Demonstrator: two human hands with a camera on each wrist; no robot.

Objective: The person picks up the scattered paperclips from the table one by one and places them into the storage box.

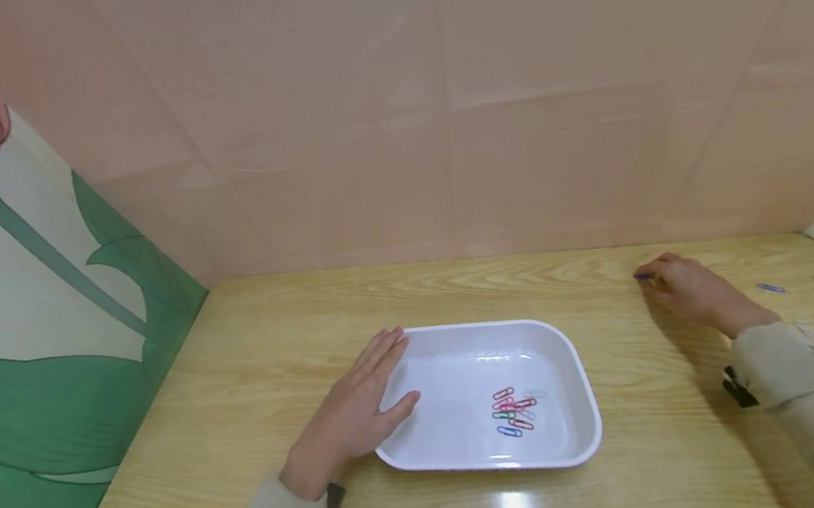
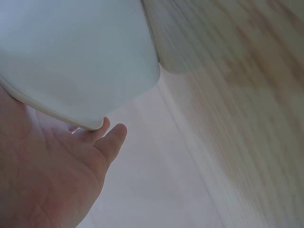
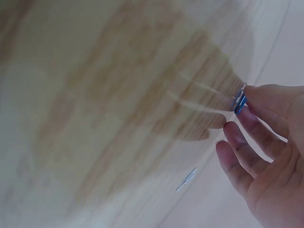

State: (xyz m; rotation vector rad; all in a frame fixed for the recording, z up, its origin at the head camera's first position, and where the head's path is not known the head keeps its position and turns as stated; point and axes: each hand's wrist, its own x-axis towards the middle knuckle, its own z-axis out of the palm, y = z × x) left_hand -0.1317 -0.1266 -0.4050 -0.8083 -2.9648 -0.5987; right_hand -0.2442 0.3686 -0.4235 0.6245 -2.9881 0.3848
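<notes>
In the head view a white tray point(image 1: 464, 468) stands on the wooden table, with several coloured paper clips point(image 1: 514, 411) lying inside toward its right. My left hand point(image 1: 352, 415) rests on the tray's left rim, fingers straight and thumb over the inside; the left wrist view shows the palm point(image 2: 52, 166) against the tray's outer edge. Far to the right, my right hand point(image 1: 690, 292) pinches a blue paper clip point(image 3: 240, 102) between thumb and index finger, just over the table. The other fingers are loosely bent.
Another blue paper clip point(image 1: 771, 287) lies on the table right of my right hand. A pinkish sheet-covered wall point(image 1: 442, 161) rises behind the table's back edge. On the left stands a panel painted with a flower and green leaves point(image 1: 39, 404).
</notes>
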